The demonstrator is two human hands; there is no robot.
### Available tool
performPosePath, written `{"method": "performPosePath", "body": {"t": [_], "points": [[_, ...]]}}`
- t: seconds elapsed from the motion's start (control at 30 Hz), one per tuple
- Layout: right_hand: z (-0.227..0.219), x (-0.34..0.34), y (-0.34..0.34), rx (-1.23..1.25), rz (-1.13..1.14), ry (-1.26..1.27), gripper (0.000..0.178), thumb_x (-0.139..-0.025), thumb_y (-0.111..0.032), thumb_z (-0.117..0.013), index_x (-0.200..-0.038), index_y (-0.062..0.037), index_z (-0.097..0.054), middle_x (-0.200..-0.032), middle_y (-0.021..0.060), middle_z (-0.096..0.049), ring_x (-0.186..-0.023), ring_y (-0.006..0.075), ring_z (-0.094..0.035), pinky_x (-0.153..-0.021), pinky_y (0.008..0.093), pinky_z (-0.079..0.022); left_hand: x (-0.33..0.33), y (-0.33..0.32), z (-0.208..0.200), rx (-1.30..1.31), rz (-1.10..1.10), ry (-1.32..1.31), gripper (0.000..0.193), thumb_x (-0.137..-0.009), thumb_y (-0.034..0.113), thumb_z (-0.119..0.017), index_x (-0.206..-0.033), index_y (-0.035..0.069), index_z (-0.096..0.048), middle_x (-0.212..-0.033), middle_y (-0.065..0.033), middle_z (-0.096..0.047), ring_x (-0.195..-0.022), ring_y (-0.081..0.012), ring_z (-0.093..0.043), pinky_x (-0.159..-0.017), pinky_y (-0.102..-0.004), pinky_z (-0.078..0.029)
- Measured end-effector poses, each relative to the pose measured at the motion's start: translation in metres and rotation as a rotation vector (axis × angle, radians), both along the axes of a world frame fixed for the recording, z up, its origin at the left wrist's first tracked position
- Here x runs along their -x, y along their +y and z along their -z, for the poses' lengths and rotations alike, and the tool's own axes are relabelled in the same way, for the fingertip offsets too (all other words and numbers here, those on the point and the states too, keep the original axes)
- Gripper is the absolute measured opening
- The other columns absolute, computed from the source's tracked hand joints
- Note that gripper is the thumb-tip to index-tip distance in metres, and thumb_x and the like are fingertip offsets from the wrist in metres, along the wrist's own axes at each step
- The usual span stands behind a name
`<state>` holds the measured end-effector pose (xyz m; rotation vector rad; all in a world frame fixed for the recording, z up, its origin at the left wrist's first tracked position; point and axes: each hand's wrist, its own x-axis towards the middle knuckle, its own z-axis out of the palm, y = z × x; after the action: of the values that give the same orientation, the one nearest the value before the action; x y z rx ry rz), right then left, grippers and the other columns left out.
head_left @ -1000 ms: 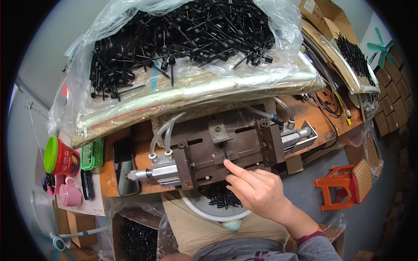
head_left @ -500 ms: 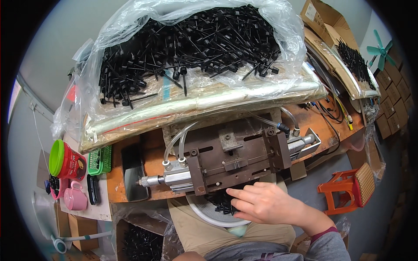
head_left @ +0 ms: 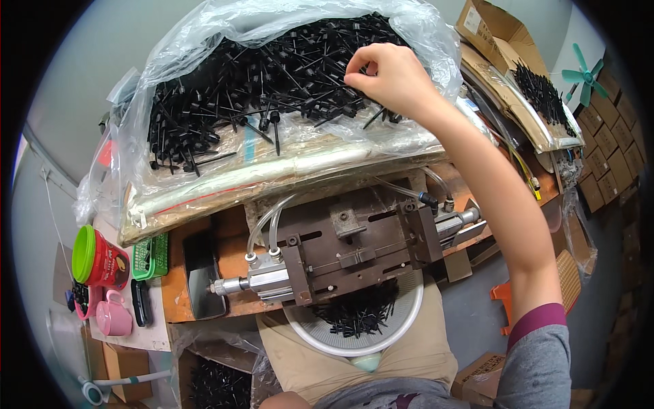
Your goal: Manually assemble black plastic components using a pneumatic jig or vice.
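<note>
My right hand [head_left: 390,73] is stretched out over a heap of black plastic parts [head_left: 266,71], each with a thin stem and a thicker head. Its thumb and forefinger are closed in a pinch at the heap's right side; whether a part sits between them, I cannot make out. The heap lies on clear plastic sheeting [head_left: 225,178]. Nearer to me stands a brown metal fixture [head_left: 340,245] with an air cylinder [head_left: 269,279] at each end. Below its front edge, a white basket [head_left: 417,310] in my lap holds more black parts [head_left: 361,315]. My left hand is out of view.
A black phone [head_left: 201,273], a green basket [head_left: 158,258], a red tub [head_left: 109,262] and a pink cup [head_left: 113,317] stand at the left. A box of black parts [head_left: 219,385] is below. An orange stool [head_left: 501,300] and cartons [head_left: 606,146] are at the right.
My right hand has moved up and away, from the basket below the fixture to the heap of black parts. The basket's contents now show. The whole view has shifted slightly.
</note>
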<state>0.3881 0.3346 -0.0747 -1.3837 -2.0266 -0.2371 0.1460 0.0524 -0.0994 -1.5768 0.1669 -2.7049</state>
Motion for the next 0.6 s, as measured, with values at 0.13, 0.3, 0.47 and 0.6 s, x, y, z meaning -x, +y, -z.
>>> {"method": "performPosePath", "body": {"t": [0.13, 0.3, 0.47, 0.6], "points": [[-0.002, 0.000, 0.044, 0.246, 0.242, -0.140, 0.047, -0.077, -0.042, -0.079, -0.101, -0.0015, -0.074, -0.101, 0.0153, -0.073, -0.097, 0.0293, -0.070, -0.086, 0.0372, -0.055, 0.005, 0.003, 0.007, 0.016, -0.386, 0.013, 0.028, -0.096, 0.020, -0.056, -0.117, 0.002, -0.050, -0.097, -0.0016, -0.049, -0.096, -0.0156, -0.051, -0.082, -0.0286, -0.039], [0.002, 0.011, 0.066, 0.487, 0.180, -0.031, 0.067, -0.063, -0.045, -0.089, -0.105, 0.0038, -0.072, -0.104, 0.0209, -0.072, -0.100, 0.0300, -0.069, -0.090, 0.0364, -0.054, 0.007, -0.004, 0.011, -0.154, 0.054, 0.028, 0.018, -0.096, 0.010, -0.055, -0.113, 0.004, -0.050, -0.101, -0.0011, -0.048, -0.092, -0.0141, -0.052, -0.082, -0.0273, -0.045], [0.002, 0.015, 0.043, 0.547, 0.046, 0.122, 0.041, -0.066, -0.034, -0.088, -0.074, -0.0004, -0.066, -0.073, 0.0088, -0.061, -0.074, 0.0201, -0.058, -0.070, 0.0352, -0.048, 0.007, -0.004, 0.022, -0.017, -0.046, -0.007, 0.012, -0.096, 0.008, -0.056, -0.107, 0.004, -0.052, -0.096, -0.0001, -0.043, -0.080, -0.0116, -0.048, -0.066, -0.0242, -0.044], [-0.010, 0.019, 0.023, 0.615, -0.025, 0.203, 0.037, -0.069, -0.025, -0.087, -0.064, -0.0044, -0.057, -0.060, 0.0010, -0.048, -0.056, 0.0119, -0.044, -0.054, 0.0293, -0.037, 0.005, 0.003, 0.048, 0.255, 0.014, -0.010, 0.024, -0.098, 0.025, -0.058, -0.105, 0.003, -0.051, -0.094, -0.0034, -0.041, -0.075, -0.0175, -0.047, -0.060, -0.0304, -0.041]]}}
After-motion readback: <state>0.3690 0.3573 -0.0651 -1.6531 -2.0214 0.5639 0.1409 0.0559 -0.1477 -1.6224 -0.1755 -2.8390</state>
